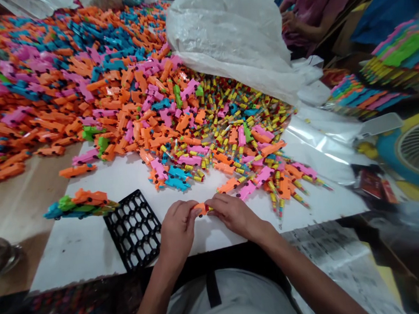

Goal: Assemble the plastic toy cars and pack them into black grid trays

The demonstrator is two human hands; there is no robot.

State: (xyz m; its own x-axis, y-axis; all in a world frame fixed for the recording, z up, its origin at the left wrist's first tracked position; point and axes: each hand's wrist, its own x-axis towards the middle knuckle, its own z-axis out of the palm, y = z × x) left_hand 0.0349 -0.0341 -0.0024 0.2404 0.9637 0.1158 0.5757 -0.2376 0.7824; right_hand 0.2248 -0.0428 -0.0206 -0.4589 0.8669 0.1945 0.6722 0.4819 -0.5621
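Over the white-topped bench [79, 249], the left hand [178, 224] has its grip closed on an orange toy car [201, 209]; the right hand [234, 215] pinches its yellow end piece [209, 208].

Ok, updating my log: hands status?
Left hand holding orange plastic toy car. Right hand pinching its opposite end. Black plastic grid tray beside left hand; nothing visibly blocking.

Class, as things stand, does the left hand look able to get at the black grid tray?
Probably yes: the black grid tray lies just beside the left hand, with nothing seen blocking the way, though that hand holds an orange toy car.
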